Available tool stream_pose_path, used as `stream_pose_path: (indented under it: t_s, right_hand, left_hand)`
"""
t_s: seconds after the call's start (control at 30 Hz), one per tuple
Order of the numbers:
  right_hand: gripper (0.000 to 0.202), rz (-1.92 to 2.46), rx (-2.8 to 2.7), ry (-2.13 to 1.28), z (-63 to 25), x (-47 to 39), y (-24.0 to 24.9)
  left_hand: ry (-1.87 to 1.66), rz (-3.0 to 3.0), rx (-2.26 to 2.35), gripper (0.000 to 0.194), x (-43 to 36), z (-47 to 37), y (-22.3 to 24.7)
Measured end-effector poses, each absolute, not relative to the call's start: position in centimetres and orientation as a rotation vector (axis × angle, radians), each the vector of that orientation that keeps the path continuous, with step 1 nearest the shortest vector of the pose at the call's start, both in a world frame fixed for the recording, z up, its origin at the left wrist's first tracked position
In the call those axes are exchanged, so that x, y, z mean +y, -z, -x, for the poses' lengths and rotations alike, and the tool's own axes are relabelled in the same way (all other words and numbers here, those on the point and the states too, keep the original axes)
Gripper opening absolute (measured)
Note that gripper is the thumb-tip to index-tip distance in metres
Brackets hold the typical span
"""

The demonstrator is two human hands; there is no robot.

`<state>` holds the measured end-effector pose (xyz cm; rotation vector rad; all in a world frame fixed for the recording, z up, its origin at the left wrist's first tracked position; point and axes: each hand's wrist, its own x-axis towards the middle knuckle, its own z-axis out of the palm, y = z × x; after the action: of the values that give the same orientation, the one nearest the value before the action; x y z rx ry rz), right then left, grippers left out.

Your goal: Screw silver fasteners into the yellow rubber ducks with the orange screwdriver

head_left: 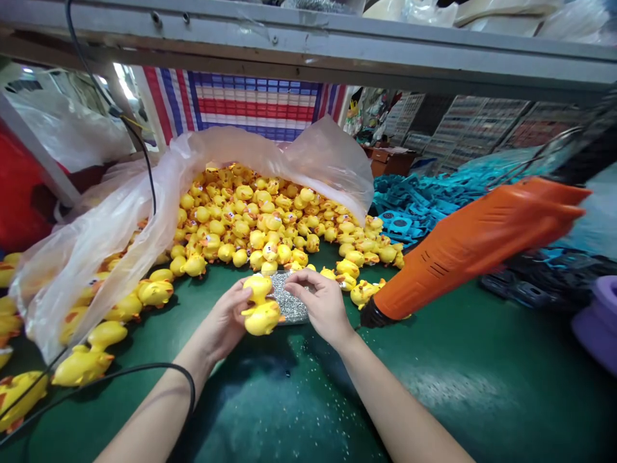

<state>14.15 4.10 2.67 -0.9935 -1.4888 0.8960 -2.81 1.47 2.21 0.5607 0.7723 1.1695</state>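
Note:
My left hand [227,318] is closed on a yellow toy duck [261,316], gripping it at the side above the green table. My right hand [319,302] is just right of the duck, thumb and fingers pinched together; what lies between the fingertips is too small to make out. Behind and between my hands sits a shallow tray of small silvery metal pieces [289,301], which look like screws, partly hidden by the duck and my right hand. To the right, an orange power screwdriver [477,247] slants down, its dark tip near the table.
A large pile of yellow toy ducks [250,215] spills from a clear plastic bag [337,164] at the back. More ducks [87,360] lie at left beside a black cable [139,368]. Blue plastic parts [414,199] are heaped back right. A metal beam [299,51] crosses overhead.

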Motion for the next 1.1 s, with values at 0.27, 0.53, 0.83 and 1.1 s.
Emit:
stream_pose_path:
  t_s: [0.27,0.53,0.83,1.1]
  right_hand:
    - [0.013,0.851,-1.627,-0.767,-13.8,3.2,-3.1]
    - [0.015,0.875,-1.664,-0.873,-14.1,3.4,-3.6]
    - [0.015,0.938,-1.538,-1.109,-14.3,4.3,-2.8]
    - [0.016,0.917,-1.644,-0.969,-14.1,3.6,-3.3]
  left_hand:
    - [-1.058,-0.546,0.700,0.032,0.7,2.0,-2.0]
    - [-1.059,-0.619,0.731,0.037,0.6,1.8,-2.0]
    - [-1.033,-0.643,0.775,0.033,0.6,1.8,-1.8]
    - [-1.053,-0.647,0.755,0.033,0.6,2.0,-1.8]
